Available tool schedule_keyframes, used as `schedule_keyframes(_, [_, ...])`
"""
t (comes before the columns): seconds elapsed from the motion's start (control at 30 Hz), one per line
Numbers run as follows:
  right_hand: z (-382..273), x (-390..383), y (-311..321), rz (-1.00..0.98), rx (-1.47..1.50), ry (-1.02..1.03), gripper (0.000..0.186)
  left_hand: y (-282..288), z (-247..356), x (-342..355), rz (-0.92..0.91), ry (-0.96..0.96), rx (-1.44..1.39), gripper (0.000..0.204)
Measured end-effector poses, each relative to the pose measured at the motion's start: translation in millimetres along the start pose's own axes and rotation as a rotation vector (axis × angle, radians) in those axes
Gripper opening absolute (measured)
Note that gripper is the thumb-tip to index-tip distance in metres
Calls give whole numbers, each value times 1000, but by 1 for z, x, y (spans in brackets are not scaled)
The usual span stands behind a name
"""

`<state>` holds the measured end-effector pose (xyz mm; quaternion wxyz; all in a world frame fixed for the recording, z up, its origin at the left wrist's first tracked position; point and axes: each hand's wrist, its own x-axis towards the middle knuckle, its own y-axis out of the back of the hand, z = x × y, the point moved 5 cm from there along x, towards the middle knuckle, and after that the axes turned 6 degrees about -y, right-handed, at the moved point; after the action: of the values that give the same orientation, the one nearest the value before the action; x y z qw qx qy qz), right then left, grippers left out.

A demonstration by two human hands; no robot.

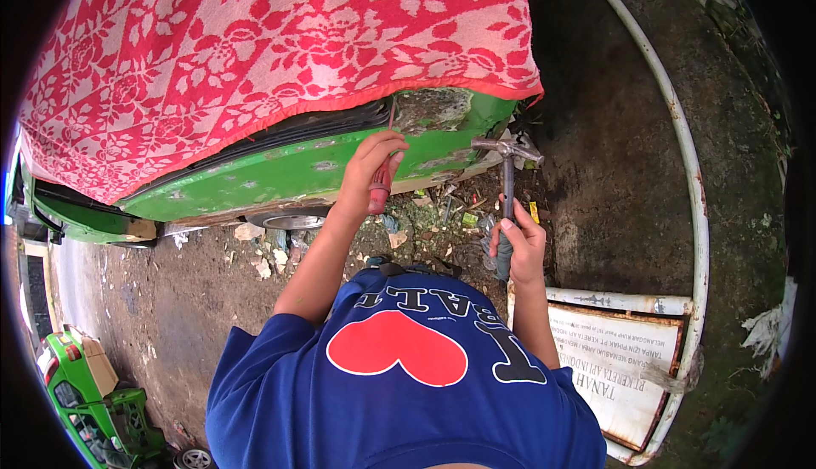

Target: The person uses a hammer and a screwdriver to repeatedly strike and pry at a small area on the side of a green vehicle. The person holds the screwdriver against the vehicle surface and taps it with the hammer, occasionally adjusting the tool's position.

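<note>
My left hand (367, 166) is wrapped round the red handle of a screwdriver (380, 193). Its thin shaft points up to the edge of a bare, scraped patch (433, 110) on the green car body (289, 163); whether the tip touches cannot be made out. In my right hand (524, 246) is a hammer (508, 182), gripped by its dark handle. The hammer's metal head is up beside the car's right end, apart from the screwdriver. A red and pink floral blanket (280, 36) covers the upper part of the car.
Paint flakes, leaves and litter (395, 231) lie on the ground below the car, near its wheel (293, 218). A white metal pipe frame (680, 129) with a signboard (608, 367) stands at right. Another green car (93, 401) is at lower left.
</note>
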<state>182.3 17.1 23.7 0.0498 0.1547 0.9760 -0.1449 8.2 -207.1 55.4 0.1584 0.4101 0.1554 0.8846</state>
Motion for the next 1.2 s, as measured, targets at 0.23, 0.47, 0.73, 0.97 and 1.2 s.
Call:
schedule_keyframes(0.23, [-16,-13,-19,14,-246,186,47,-8,14,24,-61,-4,-30,20])
schedule_keyframes(0.47, [-4,-32,-21,-125,-569,625,50,-14,14,43,-127,11,-32,28])
schedule_keyframes(0.73, [-37,-33,-55,-73,-809,896,46,-19,13,45,-111,-28,-32,25])
schedule_keyframes(0.97, [-38,-40,-57,-126,-736,996,51,-15,17,48,-87,-44,-37,25])
schedule_keyframes(1.2, [-39,-45,-59,-152,-696,1080,48,-15,12,44,-76,-24,-84,16])
